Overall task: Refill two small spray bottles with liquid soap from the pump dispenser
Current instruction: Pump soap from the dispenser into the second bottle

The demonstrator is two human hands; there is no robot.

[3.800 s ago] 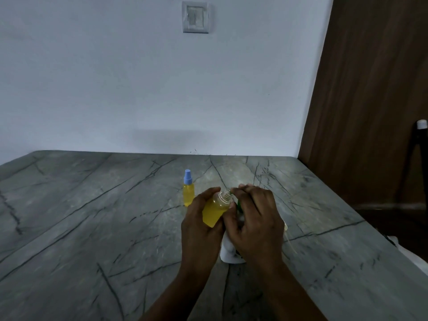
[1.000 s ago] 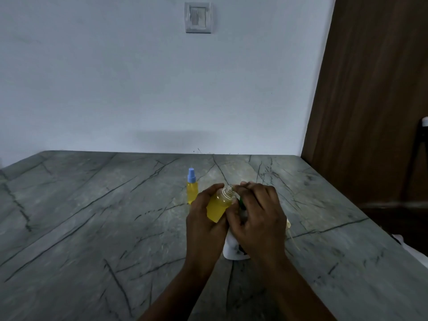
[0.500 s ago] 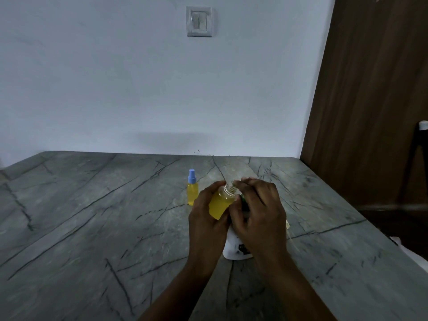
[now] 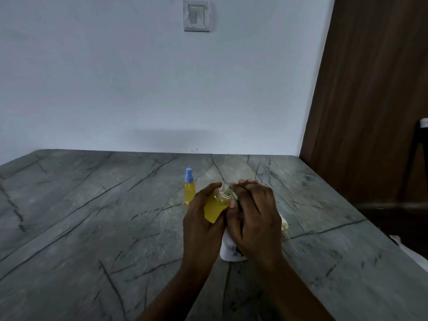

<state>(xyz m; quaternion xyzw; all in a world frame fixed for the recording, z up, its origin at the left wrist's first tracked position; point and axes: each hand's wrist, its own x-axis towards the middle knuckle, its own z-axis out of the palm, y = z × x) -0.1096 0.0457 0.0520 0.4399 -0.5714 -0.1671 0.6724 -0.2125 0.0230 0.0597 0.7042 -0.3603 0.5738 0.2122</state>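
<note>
My left hand [image 4: 199,218] grips a small uncapped spray bottle [image 4: 217,206] full of yellow liquid, tilted to the right with its threaded neck against the dispenser's top. My right hand [image 4: 253,218] lies over the top of the white pump dispenser [image 4: 228,251], hiding its pump head; only the white lower body shows. A second small yellow spray bottle [image 4: 189,186] with a blue cap stands upright on the grey marbled table [image 4: 92,228], just beyond and left of my hands. A pale spray top with its thin tube [image 4: 287,230] lies to the right of the dispenser.
A white wall with a light switch [image 4: 196,16] backs the table. A brown wooden door [image 4: 375,89] stands at the right, past the table's right edge. A dark chair back [image 4: 419,147] shows at the far right.
Both hands have stayed on the bottle and the dispenser, shifting only slightly. The open bottle remains tilted against the dispenser's top. The blue-capped bottle has not moved.
</note>
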